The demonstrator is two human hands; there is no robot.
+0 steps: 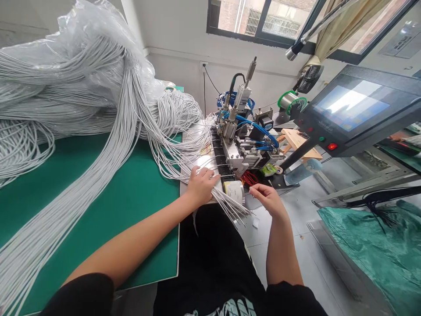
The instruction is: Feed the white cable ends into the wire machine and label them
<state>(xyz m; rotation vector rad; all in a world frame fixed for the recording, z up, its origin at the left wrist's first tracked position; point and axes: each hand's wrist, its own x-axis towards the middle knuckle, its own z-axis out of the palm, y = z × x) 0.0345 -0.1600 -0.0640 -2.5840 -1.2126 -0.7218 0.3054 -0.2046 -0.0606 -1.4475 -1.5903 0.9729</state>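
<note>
Long bundles of thin white cables [112, 149] run over the green table and onto the white plate beside the machine [235, 151]. My left hand [201, 186] rests on the cables at the plate's front, its fingers curled around some of them. Their loose ends [235, 208] fan out to the right of it, below a white roll [235, 191]. My right hand [267, 197] is raised right of the roll, thumb and forefinger pinched together. Anything between those fingertips is too small to make out.
The green table [141, 197] is at my left, with plastic-wrapped cable bundles behind. A monitor [355, 109] on a post and a solder spool [292, 103] stand at the right. Green sheeting [375, 245] lies at the lower right.
</note>
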